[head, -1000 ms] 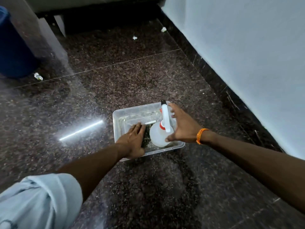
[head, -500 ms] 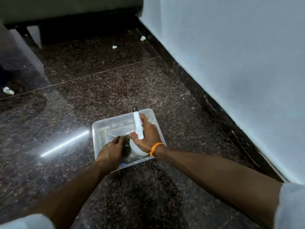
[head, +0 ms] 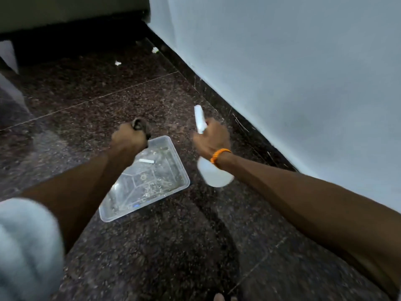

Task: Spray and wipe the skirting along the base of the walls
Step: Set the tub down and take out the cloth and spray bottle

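Dark speckled stone covers the floor [head: 91,109], with thin lines between the big tiles. At the far left a pale blue sleeve [head: 26,246] fills the low corner, and the bare left arm reaches forward from it. The left hand [head: 128,139] is closed in a fist around a dark cloth [head: 141,126], which sticks out past the knuckles; this hand is up above the far end of a clear plastic tub [head: 173,159]. The tub sits on the floor between the two arms, and a small white stick [head: 146,161] lies inside it with some crumbs of dirt. Two small white scraps [head: 117,63] lie on the floor farther away, one of them close to the wall. To the right of the tub, the right hand [head: 211,139] is wrapped tight around the neck of a white spray bottle [head: 213,174], with the nozzle pointing away and the round body hanging below the wrist. An orange band [head: 219,154] is on that wrist. Just right of the bottle runs the dark skirting [head: 219,101], a black strip at the bottom of the pale wall [head: 293,72]. The bottle is near the skirting but not touching it.
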The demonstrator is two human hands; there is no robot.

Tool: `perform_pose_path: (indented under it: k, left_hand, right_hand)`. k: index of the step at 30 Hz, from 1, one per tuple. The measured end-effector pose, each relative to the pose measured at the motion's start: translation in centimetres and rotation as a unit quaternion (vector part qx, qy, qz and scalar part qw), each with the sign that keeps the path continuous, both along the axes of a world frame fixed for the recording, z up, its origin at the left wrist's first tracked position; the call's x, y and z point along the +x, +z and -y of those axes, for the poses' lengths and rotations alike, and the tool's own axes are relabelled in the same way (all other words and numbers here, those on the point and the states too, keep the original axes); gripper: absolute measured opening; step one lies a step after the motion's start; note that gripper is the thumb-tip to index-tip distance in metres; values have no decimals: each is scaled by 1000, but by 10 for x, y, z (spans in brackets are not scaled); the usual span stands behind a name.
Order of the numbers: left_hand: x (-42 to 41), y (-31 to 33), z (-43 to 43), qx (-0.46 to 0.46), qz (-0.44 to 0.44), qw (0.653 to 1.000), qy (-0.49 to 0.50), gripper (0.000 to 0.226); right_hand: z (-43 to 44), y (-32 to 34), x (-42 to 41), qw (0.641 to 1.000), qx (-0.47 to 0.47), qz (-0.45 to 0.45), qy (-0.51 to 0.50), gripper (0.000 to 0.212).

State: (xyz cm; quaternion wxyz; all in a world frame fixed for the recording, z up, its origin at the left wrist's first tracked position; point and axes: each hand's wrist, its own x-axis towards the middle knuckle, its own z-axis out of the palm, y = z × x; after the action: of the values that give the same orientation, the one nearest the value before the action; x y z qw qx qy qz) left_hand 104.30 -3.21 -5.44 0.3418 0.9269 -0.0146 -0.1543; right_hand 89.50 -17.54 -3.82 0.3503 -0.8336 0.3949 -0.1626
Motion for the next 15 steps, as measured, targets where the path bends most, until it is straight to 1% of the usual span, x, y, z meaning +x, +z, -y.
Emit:
perform_pose_path:
  k: [2, 3, 5, 6, 8, 9, 11, 14, 15]
  left_hand:
    - [-19, 4, 41, -21, -18, 1000, -13, 44]
    - [-25, 2, 55, -53, -39, 998, -12, 44]
    - [-53, -2, 92, -70, -66, 993, -62, 45]
    - [-64, -8, 99, -74, -84, 992, -64, 49]
    - [-88, -18, 129, -97, -118, 985, -83, 55]
    - [-89, -29, 131, -107, -131, 982, -81, 52]
    - [-95, -51, 157, -93, -135, 982, -90, 53]
    - [-92, -76, 178, -101, -134, 983, -75, 45]
    - [-98, -63, 173, -101, -129, 984, -76, 44]
  right_hand:
    - [27, -13, -46, 997, -18, -72, -27, 33]
    - [36, -19, -61, 994, -25, -106, -30, 35]
    - [57, -27, -102, 987, -26, -150, -51, 35]
    - [61, -29, -114, 984, -31, -171, -40, 32]
    - [79, -31, -137, 982, -34, -180, -49, 24]
    - [78, -32, -136, 982, -36, -180, -39, 23]
    - [92, -33, -141, 982, -35, -177, -56, 23]
    - [99, -40, -128, 982, -26, -180, -48, 27]
    - [96, -40, -124, 983, -21, -180, -41, 27]
